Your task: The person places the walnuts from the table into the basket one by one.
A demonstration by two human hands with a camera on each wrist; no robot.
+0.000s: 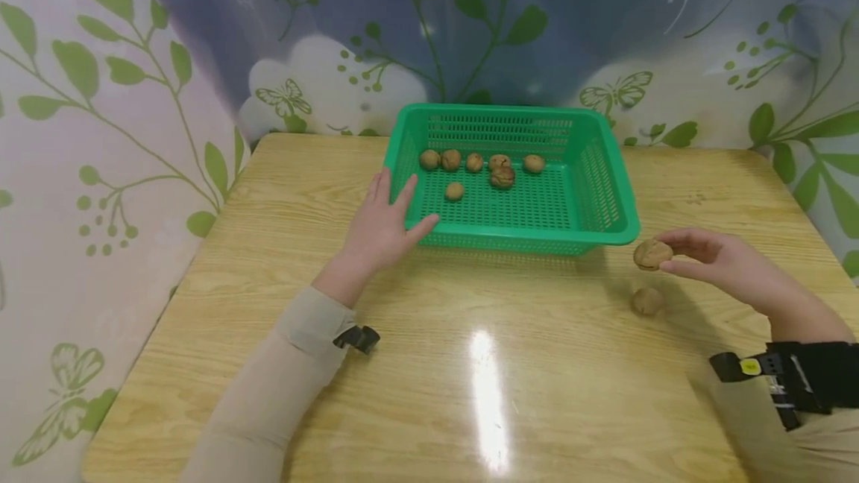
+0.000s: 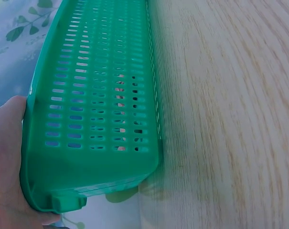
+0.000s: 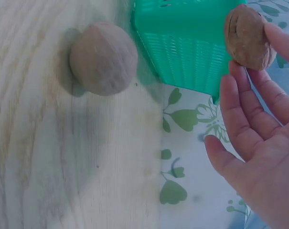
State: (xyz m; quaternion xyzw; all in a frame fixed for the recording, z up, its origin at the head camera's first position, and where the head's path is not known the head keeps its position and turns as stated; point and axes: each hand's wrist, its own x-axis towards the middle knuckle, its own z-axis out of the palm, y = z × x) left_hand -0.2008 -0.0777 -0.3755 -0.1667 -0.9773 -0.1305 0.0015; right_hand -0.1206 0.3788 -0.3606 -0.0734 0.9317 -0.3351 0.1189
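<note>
A green plastic basket (image 1: pixel 517 238) stands on the table with several walnuts on its floor, one walnut (image 1: pixel 454 191) lying apart nearer the front. My left hand (image 1: pixel 379 229) rests on the basket's front left corner, fingers spread along the rim; in the left wrist view it lies against the rim's outer edge. Beyond the basket's front right corner, my right hand (image 1: pixel 728 267) pinches a walnut (image 1: pixel 652 254) between thumb and fingertips, held above the table. Another walnut (image 1: pixel 647 302) lies on the wood below it, seen large in the right wrist view.
The wooden table (image 1: pixel 403 393) carries a bright light reflection near its front middle. Behind it and at the left hangs a leaf-patterned cloth (image 1: pixel 134 192). Small crumbs (image 1: pixel 696 198) lie on the wood to the right of the basket.
</note>
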